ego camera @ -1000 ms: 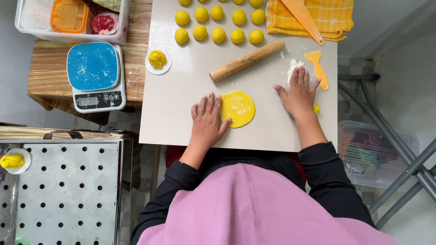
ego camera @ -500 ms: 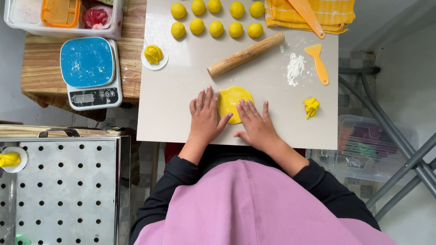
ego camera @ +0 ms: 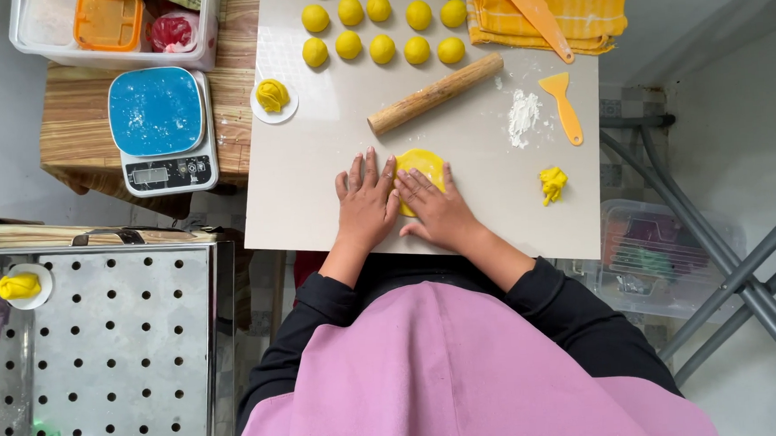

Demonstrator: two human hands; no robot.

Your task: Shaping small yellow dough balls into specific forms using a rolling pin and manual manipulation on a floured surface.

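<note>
A flat yellow dough disc (ego camera: 421,167) lies on the pale work board (ego camera: 316,160). My left hand (ego camera: 365,201) rests flat on the board, fingers spread, touching the disc's left edge. My right hand (ego camera: 436,209) lies on the disc's lower part, fingers pressing on it. Just beyond the disc a wooden rolling pin (ego camera: 435,94) lies at an angle. Several yellow dough balls (ego camera: 382,33) sit in rows at the far side of the board.
A small yellow dough scrap (ego camera: 552,185), a flour patch (ego camera: 523,116) and an orange scraper (ego camera: 562,106) lie to the right. A shaped dough piece sits on a small dish (ego camera: 273,97). A blue scale (ego camera: 162,128) and a perforated steel tray (ego camera: 106,344) are at left.
My right hand has come back from the flour patch on the right to the dough disc. My left hand has stayed beside the disc.
</note>
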